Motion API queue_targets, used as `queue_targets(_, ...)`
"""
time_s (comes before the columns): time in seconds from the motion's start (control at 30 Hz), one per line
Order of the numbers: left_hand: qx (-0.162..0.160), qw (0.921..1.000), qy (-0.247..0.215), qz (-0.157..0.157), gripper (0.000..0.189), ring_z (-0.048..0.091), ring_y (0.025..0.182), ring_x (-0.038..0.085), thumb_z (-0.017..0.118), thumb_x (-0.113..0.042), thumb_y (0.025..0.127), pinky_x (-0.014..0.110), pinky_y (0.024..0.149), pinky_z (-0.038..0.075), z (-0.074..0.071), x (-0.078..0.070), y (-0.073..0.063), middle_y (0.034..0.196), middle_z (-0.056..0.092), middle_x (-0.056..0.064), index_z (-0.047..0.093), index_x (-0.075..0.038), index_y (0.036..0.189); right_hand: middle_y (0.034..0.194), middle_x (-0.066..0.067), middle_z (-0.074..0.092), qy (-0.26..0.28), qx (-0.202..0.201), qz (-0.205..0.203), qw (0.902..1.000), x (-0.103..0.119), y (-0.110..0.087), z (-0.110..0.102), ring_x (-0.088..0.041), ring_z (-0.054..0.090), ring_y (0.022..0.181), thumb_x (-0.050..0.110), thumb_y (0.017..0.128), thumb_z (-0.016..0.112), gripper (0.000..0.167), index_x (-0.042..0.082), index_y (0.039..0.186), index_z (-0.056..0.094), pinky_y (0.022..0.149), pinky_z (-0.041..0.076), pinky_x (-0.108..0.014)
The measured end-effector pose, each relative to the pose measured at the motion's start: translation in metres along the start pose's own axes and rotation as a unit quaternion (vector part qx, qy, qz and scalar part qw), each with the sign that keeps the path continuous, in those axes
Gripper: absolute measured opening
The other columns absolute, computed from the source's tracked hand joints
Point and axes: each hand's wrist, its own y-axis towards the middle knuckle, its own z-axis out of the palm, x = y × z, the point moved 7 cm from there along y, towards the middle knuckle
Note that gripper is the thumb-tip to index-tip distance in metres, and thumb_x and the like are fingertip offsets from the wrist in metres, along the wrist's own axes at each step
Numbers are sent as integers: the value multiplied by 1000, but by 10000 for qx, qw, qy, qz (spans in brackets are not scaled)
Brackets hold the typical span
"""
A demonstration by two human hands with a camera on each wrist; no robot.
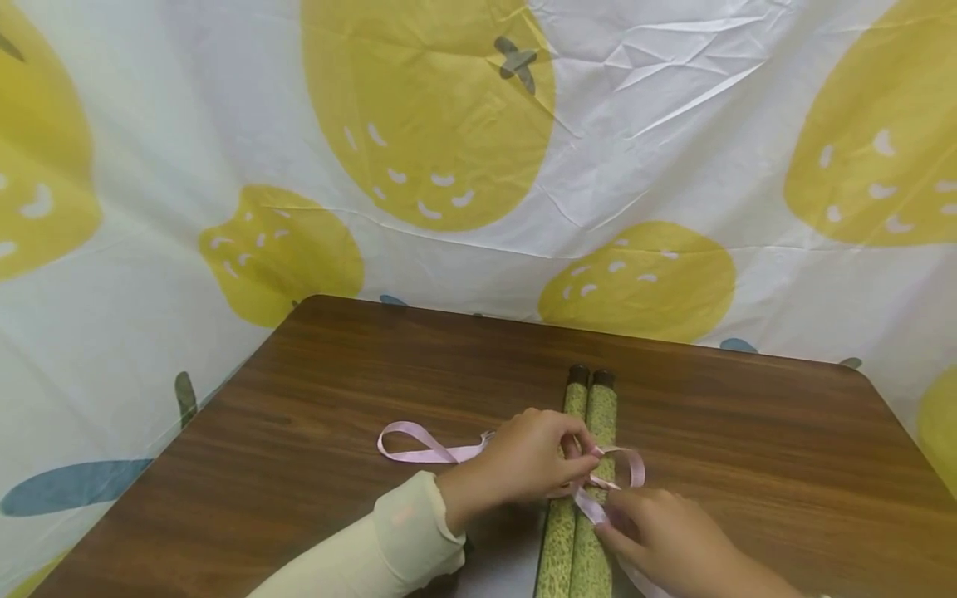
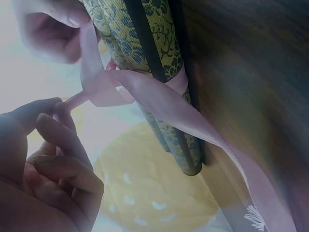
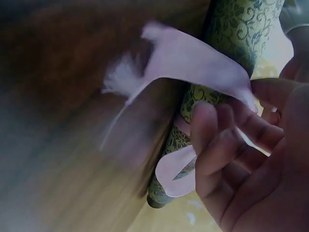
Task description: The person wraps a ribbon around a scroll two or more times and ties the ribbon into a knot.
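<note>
Two green brocade-patterned rolls with dark end caps, like a scroll (image 1: 602, 423), lie side by side on the table. A pink ribbon (image 2: 164, 104) passes around them and crosses itself on top. My left hand (image 1: 527, 457) pinches one part of the ribbon between thumb and index finger, just above the rolls. My right hand (image 1: 669, 536) pinches another part, to the right of the rolls. In the right wrist view the frayed end of the ribbon (image 3: 193, 58) hangs past the right hand (image 3: 251, 169). A ribbon loop stands out on the rolls' right side.
The dark wooden table (image 1: 336, 374) has rounded far corners. Another length of ribbon (image 1: 419, 455) lies looped on it, left of the rolls. A white cloth with yellow lemons (image 1: 434, 108) hangs behind the table. Something pale lies under the left forearm.
</note>
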Motion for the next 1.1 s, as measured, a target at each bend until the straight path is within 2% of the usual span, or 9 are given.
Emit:
queue_targets(0.13,-12,10000,24,-52,5,52,52,-3,73,-32,91,19,50,41,-1,1,0,66,62,-22,73,-28,91,64,20,45,179,87,-176,9996,-4,-6,3,6,38,55,29,96,65,21,27,77,57,49,35,-19)
queue_targets(0.33,-60,9999,73,-79,5,51,52,-2,73,-32,91,19,51,41,-4,4,0,64,62,-22,72,-28,88,62,20,47,378,536,26,9978,-28,-22,4,6,39,53,27,95,67,16,24,80,61,48,37,-19)
queue_targets(0.43,-50,9999,43,-126,7,52,53,-1,73,-31,91,20,52,41,-5,8,-1,65,62,-21,71,-27,86,62,18,49,585,910,370,9934,-46,-31,6,4,41,52,24,92,69,12,22,82,64,47,38,-20)
queue_targets(0.6,-19,9997,56,-216,10,51,54,1,73,-29,90,21,53,42,-6,15,-2,65,60,-19,69,-26,82,62,11,52,697,1519,1206,9785,-77,-47,11,-3,45,54,26,91,70,13,22,80,66,49,40,-23)
queue_targets(0.8,-42,9996,160,-233,12,51,57,0,74,-30,90,20,56,42,-7,19,-4,65,58,-17,68,-26,81,64,8,54,580,1677,1680,9697,-97,-56,12,-7,48,58,27,92,70,16,23,77,66,54,40,-24)
queue_targets(1.1,120,9994,326,-77,10,53,59,-1,73,-28,89,20,58,43,-5,20,-5,66,58,-18,67,-26,81,62,9,52,362,1556,1555,9748,-98,-55,8,-5,47,57,28,91,70,18,24,75,64,54,39,-24)
